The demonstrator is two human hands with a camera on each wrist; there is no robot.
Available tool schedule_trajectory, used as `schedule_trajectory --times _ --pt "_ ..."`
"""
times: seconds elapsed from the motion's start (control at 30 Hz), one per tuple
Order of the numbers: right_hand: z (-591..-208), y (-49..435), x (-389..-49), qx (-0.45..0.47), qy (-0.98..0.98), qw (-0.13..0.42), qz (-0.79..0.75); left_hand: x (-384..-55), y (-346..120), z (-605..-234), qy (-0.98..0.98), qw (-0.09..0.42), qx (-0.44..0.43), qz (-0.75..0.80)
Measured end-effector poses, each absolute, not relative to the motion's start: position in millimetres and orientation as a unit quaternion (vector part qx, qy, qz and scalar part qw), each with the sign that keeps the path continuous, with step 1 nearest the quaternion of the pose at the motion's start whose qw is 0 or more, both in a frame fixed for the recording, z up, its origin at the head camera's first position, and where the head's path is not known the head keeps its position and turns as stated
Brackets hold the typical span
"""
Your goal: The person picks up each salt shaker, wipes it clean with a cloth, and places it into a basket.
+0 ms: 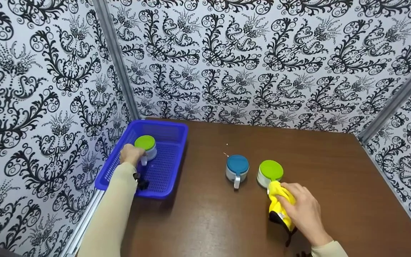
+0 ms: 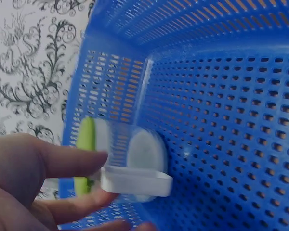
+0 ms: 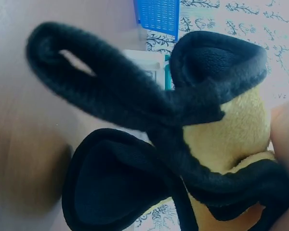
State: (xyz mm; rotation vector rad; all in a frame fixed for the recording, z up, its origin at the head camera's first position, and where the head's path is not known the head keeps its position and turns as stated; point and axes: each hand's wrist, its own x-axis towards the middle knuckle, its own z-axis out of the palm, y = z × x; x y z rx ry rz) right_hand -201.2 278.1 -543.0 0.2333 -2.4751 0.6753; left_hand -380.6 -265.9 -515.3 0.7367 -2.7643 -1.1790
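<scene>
My left hand [image 1: 132,154] reaches into the blue plastic basket [image 1: 179,166]. Between thumb and fingers it pinches the white handle [image 2: 137,182] of a clear jar with a green lid [image 1: 145,142], which is against the basket's side. Over the table, my right hand [image 1: 303,208] grips a yellow fuzzy cloth [image 1: 276,200] with black edging and a black loop [image 3: 101,82]. A second green-lidded jar [image 1: 271,170] stands just beyond the cloth, its handle partly covered by it. Left of that jar is a blue-lidded jar [image 1: 237,165], handle facing me.
The brown wooden table [image 1: 205,221] lies under everything. Patterned black-and-white walls [image 1: 227,64] close off the back and sides, with grey metal posts [image 1: 116,57] at the corners. Small bright specks lie behind the blue-lidded jar.
</scene>
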Motion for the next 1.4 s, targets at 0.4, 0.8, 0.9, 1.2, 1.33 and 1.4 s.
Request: schedule_trajectory --times 0.4,0.8,0.9,1.2,1.33,1.4 --pt "-538 275 -211 0.1 -0.927 0.272 0.237 -369 -227 -468 -0.925 0.104 0.184 -0.316" --pt "-534 269 -216 0.134 -0.915 0.292 0.242 -327 -109 -487 -0.9 0.283 -0.001 -0.333" --pt "-534 268 -216 0.129 -0.918 0.29 0.239 -315 -78 -506 -0.878 0.296 -0.032 -0.375" --pt "-538 259 -215 0.108 -0.925 0.251 0.265 -290 1 -566 -0.819 0.306 -0.047 -0.482" --pt "-539 258 -213 0.09 -0.926 0.238 0.279 -282 25 -576 -0.837 0.258 -0.015 -0.482" --pt "-539 259 -212 0.085 -0.927 0.236 0.28 -280 35 -579 -0.847 0.234 0.004 -0.477"
